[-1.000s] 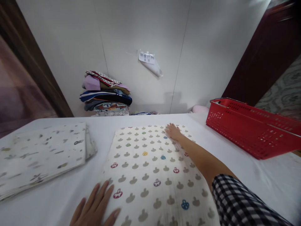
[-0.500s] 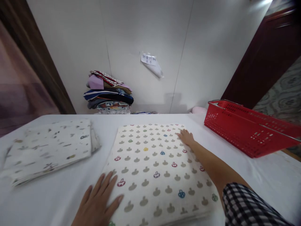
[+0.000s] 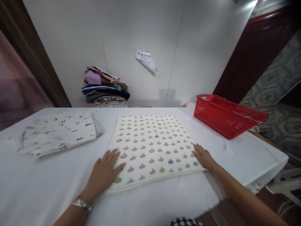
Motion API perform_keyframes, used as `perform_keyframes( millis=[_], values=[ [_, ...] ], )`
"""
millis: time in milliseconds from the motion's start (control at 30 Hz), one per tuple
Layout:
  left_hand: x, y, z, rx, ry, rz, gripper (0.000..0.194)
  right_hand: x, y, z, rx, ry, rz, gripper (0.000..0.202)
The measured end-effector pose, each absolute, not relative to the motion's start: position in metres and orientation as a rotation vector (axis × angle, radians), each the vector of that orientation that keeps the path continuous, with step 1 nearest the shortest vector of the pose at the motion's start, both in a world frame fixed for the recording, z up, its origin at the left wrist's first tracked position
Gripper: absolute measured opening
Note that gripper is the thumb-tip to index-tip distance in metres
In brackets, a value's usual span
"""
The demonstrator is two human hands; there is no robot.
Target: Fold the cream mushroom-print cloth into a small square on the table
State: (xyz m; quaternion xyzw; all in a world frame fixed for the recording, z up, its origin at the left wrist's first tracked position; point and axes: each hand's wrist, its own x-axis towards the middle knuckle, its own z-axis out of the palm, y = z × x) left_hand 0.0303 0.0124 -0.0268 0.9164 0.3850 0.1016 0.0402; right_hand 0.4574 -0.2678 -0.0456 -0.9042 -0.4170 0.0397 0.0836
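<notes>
A white cloth (image 3: 150, 150) printed with grey and coloured mushrooms lies folded into a flat rectangle in the middle of the table. My left hand (image 3: 104, 169) rests on its near left side, palm down, fingers spread. At the right edge of the cloth, my right hand (image 3: 204, 156) lies flat with its fingers stretched onto the fabric. Neither hand grasps anything. Left of the mushroom cloth is a second folded white cloth (image 3: 63, 131) with small scattered prints.
The table (image 3: 145, 204) has a white cover. A red perforated basket (image 3: 225, 119) with metal handles stands at the right. Behind the table's far edge is a stack of folded clothes (image 3: 105, 89) by the wall. A paper label (image 3: 144, 57) hangs on the wall.
My right hand has slid from the far right corner of the mushroom cloth down along its right edge towards me. The left hand stays on the left side. The view has shifted, showing more table.
</notes>
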Motion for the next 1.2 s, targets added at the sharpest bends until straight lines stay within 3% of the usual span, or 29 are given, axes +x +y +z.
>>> perform_keyframes(
  millis=[300,500,700,1000,1200],
  values=[
    [0.021,0.019,-0.024,2.676,1.213,0.433,0.051,0.425,-0.33,-0.038,-2.587,-1.141,0.122,0.052],
    [-0.011,-0.001,-0.007,2.626,1.327,0.346,0.056,0.43,-0.353,-0.032,-2.398,-1.12,0.016,0.049],
    [-0.015,-0.039,-0.012,2.88,0.83,0.699,0.049,0.416,-0.349,-0.026,-2.213,-1.502,-0.106,0.042],
    [0.007,-0.064,0.003,2.964,0.628,0.428,0.036,0.42,-0.34,-0.028,-2.228,-1.818,-0.106,0.04],
    [0.002,-0.065,0.001,3.033,0.651,0.423,0.042,0.429,-0.34,-0.028,-2.187,-1.941,-0.194,0.041]
  ],
)
